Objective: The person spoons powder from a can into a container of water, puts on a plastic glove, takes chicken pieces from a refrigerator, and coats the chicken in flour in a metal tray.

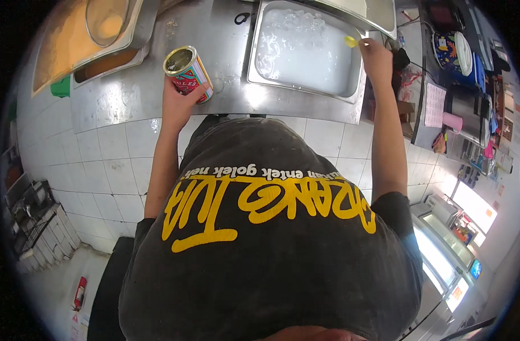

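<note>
My left hand (179, 100) grips an open tin can (194, 76) with a red, printed label, tilted a little above the front of the steel table (128, 102). The can's rim is bare of a lid, and its inside is only partly seen. My right hand (377, 59) pinches a small yellow plastic spoon or scoop (350, 41), whose bowl hangs over the right edge of a rectangular steel pan (300, 88). Cloudy, whitish liquid (311, 55) fills much of that pan, with clear ice-like or gel-like lumps towards its far side.
At the left, a tray (55, 79) of orange-coloured contents with a wire ring overlaps a lower tray (108, 68). Another steel pan (390, 32) adjoins the back right. A black loop (242, 18) lies on the table. A side counter at right carries a pink cup (452, 122).
</note>
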Motion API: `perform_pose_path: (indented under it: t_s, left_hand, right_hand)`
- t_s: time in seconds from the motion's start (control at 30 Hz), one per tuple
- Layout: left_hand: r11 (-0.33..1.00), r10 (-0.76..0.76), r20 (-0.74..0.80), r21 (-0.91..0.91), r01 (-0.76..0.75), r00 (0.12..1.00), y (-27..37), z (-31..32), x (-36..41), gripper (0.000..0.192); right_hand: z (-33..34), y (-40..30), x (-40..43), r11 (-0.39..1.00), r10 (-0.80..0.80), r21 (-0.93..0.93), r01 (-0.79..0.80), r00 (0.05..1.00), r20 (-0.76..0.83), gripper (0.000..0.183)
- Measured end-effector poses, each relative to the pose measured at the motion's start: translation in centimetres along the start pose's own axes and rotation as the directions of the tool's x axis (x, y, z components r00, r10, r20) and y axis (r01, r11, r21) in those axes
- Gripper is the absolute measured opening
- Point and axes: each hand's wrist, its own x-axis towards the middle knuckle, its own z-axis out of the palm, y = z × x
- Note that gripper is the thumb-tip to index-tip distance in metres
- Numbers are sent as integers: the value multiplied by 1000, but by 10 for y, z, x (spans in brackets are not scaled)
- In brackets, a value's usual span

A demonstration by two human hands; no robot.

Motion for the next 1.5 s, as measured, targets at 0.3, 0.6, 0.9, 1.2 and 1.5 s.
perform_pose_path:
  t_s: [0.3,0.6,0.9,1.2,1.5]
  left_hand:
    - [998,-7,16,63,6,1000,7,5,2,70]
    - [998,22,38,60,-25,999,9,16,2,71]
    - [999,-13,6,42,13,1000,4,12,-5,72]
    - [998,-9,-62,60,13,998,0,5,-13,74]
    - [997,50,-66,64,-46,997,15,27,-22,72]
  right_hand:
    - [31,-14,-62,996,85,-71,-63,921,381,23]
    - [80,-108,-50,958,-40,269,-98,884,466,23]
    - [83,-128,-38,930,-72,361,-64,933,352,25]
    - [43,-15,-47,989,114,39,-144,897,428,27]
    - [31,-14,-15,914,227,304,-269,959,168,25]
